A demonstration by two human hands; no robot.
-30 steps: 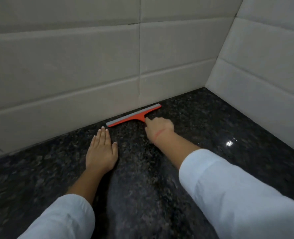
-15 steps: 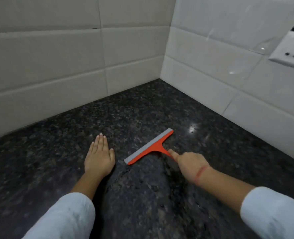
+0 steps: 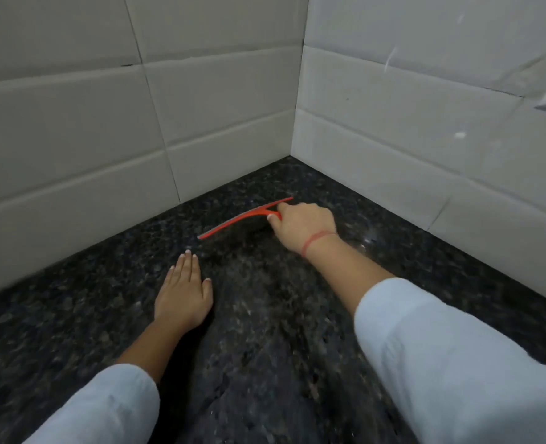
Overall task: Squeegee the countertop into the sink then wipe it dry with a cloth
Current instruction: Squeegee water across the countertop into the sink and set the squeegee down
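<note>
The dark speckled countertop [image 3: 297,363] meets tiled walls in a corner. On it the left hand [image 3: 183,294] lies flat, and the red squeegee [image 3: 239,219] is near it.

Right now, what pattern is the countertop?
Dark speckled granite countertop, black with brownish flecks; head view.

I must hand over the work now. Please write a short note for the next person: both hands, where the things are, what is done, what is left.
Right hand: closed on the squeegee handle, near the back corner of the countertop.
Left hand: flat on the countertop, holding nothing.
Sink and cloth: not in view.
Done: cannot be judged from this view; squeegeeing is under way.
Left: pull the water to the sink, then wipe dry with a cloth.
</note>
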